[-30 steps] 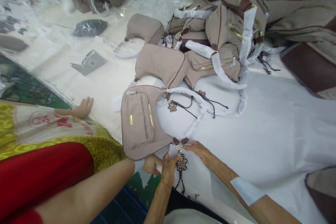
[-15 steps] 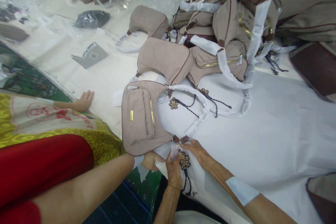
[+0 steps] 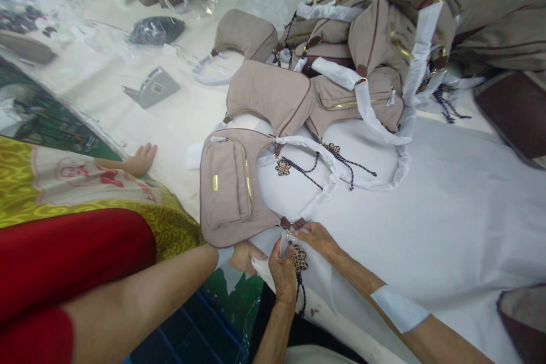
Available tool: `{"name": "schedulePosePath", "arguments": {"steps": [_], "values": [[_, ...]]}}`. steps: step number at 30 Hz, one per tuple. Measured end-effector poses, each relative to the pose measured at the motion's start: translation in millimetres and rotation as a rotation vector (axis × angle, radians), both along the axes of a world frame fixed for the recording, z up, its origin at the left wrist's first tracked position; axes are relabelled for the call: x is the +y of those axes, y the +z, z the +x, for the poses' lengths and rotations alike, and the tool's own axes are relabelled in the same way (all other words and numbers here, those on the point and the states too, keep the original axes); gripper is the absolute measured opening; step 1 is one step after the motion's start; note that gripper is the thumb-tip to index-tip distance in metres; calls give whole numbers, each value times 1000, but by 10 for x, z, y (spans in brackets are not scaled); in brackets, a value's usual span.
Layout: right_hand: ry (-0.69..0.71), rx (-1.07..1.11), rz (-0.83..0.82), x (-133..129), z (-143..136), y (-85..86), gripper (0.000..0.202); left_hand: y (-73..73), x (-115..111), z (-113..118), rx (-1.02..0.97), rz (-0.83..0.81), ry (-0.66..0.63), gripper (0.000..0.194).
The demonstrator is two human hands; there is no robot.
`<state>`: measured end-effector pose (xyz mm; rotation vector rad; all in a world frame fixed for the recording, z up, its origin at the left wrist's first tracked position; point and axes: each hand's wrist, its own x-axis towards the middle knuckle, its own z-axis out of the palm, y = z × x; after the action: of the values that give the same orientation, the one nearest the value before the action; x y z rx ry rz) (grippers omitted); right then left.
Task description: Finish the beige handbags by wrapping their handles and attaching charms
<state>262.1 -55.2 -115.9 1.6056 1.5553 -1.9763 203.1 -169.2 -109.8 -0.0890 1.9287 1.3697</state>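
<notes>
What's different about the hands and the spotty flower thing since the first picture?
The left hand and spotty flower charm both shifted a little to the right. I can't see anything newly grabbed or let go. The right hand is still at the gold clasp, and the bag lies as before.

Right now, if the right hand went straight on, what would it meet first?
The right hand would likely meet the gold ring first, with the handbag beyond it; exact depth is hard to judge.
</notes>
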Motion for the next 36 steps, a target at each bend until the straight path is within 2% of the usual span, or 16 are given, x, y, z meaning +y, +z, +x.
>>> {"name": "schedulePosePath", "arguments": {"steps": [2,3,5,6,7,9,12,16,20,26,31,36], "values": [[163,-104,312,96,48,160,22,5,7,-5,-24,9,23,37],[194,-115,471,132,55,235,22,11,13,-8,-27,12,27,37],[273,35,695,179,20,336,23,26,26,-15,-12,18,9,35],[369,162,766,196,-22,354,24,37,33,-20,5,23,-11,33],[490,305,793,215,-77,348,26,49,39,-26,24,25,-35,30],[730,548,744,268,-209,280,24,75,48,-43,51,12,-69,25],[936,716,625,398,-384,135,16,98,44,-86,6,-4,-91,23],[991,823,433,562,-464,31,22,47,8,-166,-109,2,-103,27],[995,850,376,639,-448,11,27,-17,2,-257,-157,-31,-89,28],[1057,947,483,690,-385,-32,34,-10,41,-390,-209,-80,-101,30],[1091,1002,562,662,-268,-102,38,-12,56,-445,-179,-164,-128,28],[1074,977,617,609,-169,-177,40,8,80,-465,-321,-219,-69,31]]}}
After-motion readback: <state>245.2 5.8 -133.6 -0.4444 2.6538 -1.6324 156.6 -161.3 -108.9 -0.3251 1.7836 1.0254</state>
